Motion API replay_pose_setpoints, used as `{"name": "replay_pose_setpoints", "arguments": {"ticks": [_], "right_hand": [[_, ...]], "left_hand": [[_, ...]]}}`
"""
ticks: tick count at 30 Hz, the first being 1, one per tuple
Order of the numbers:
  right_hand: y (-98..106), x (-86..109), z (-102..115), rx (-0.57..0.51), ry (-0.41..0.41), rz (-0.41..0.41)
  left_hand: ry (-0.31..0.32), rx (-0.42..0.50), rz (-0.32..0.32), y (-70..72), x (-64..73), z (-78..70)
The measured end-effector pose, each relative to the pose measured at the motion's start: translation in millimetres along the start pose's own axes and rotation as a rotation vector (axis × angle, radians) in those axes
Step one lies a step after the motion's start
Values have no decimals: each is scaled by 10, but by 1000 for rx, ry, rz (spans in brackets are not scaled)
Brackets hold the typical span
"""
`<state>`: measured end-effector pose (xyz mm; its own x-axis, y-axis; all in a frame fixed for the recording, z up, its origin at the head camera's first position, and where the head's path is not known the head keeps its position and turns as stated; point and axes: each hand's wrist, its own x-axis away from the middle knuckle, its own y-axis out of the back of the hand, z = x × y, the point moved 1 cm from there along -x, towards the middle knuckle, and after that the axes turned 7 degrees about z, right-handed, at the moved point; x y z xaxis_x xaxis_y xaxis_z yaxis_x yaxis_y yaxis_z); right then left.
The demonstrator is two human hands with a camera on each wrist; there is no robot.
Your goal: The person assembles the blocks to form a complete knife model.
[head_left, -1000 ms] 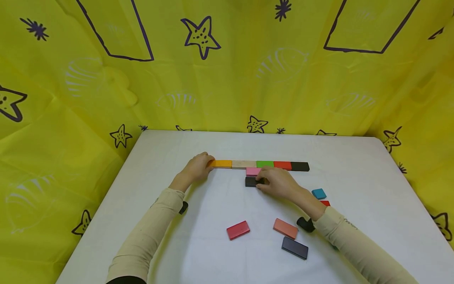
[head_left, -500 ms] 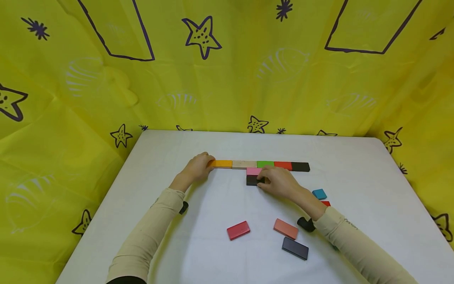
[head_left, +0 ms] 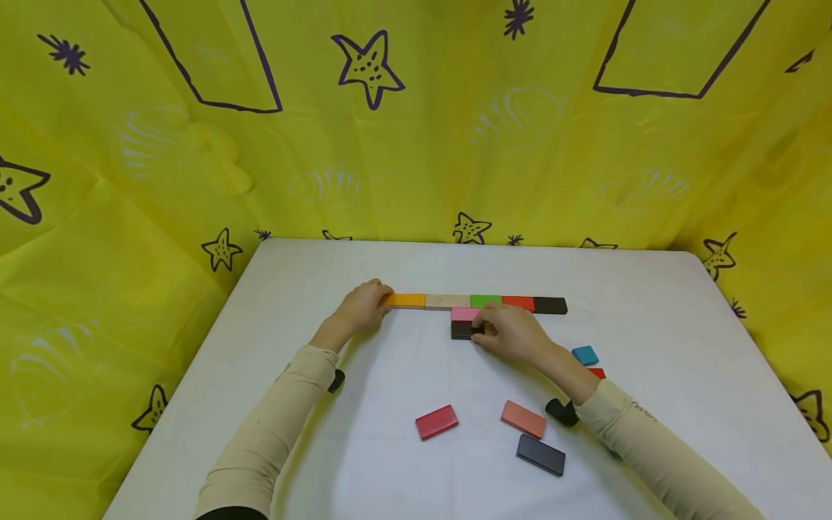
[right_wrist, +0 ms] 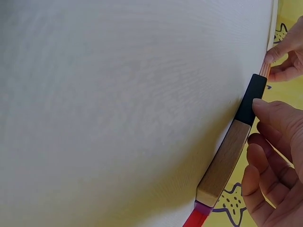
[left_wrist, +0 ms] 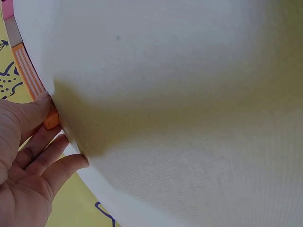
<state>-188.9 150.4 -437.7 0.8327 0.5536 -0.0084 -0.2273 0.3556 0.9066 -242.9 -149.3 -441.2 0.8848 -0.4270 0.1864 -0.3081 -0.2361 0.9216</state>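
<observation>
In the head view my left hand (head_left: 361,306) pinches the left end of an orange block (head_left: 407,300), the first in a row of coloured blocks. The left wrist view shows the thumb on the striped side of this orange block (left_wrist: 31,71). My right hand (head_left: 513,332) holds a black block (head_left: 461,330) that lies flush against a pink block (head_left: 464,314) in front of the row. In the right wrist view the thumb presses the black block (right_wrist: 252,99). A wooden block (right_wrist: 225,161) adjoins it there, hidden behind the hand in the head view.
The row continues with natural wood (head_left: 447,301), green (head_left: 485,300), red (head_left: 518,303) and black. Nearer lie a dark red block (head_left: 437,422), a salmon block (head_left: 523,419) and a dark grey block (head_left: 541,455). A blue block (head_left: 585,354) lies by the right forearm.
The black block at my right hand has slid slightly away from me, closing the gap to the pink block. My left hand stays at the orange block.
</observation>
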Motion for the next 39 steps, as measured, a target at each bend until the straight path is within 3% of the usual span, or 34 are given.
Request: {"name": "replay_pose_setpoints", "arguments": {"ticks": [11,16,21,30,39], "right_hand": [[-4,13,-11,-11,-2,-13],[-10,65,3,-92,-17,-3],[-32,175,108,-210,-21,42],[-122,366,317,-314,17,109],[-181,454,470,-422,71,251]], "left_hand": [[3,4,-7,-25,-2,11],[-4,5,-10,-30,-8,23],[-14,-1,-16,-34,-13,40],[-8,-8,-10,-32,-3,37],[-4,8,-9,-24,6,22]]}}
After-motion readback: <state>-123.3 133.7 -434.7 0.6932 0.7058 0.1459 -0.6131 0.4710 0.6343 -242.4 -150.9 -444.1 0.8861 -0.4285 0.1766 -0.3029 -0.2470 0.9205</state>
